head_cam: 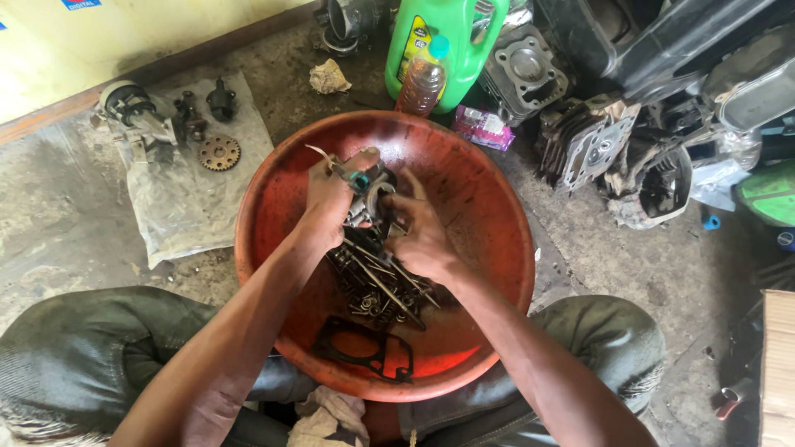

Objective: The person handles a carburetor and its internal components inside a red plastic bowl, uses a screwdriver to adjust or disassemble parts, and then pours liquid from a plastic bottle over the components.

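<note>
Both my hands are over a wide red basin (489, 207) on the floor between my knees. My left hand (331, 194) grips a toothbrush-like tool with a green handle (358, 179) and presses it against a small metal engine part (373, 197). My right hand (421, 232) holds that metal part from the right side. Under the hands lies a heap of long bolts, springs and small metal pieces (379, 285). A black gasket (364, 349) rests on the basin's near side.
A green jug (451, 41) and a small bottle of brown liquid (422, 79) stand behind the basin. Engine cylinders and heads (580, 141) lie at the right. A dirty cloth (186, 190) at the left carries a sprocket (219, 153) and other parts.
</note>
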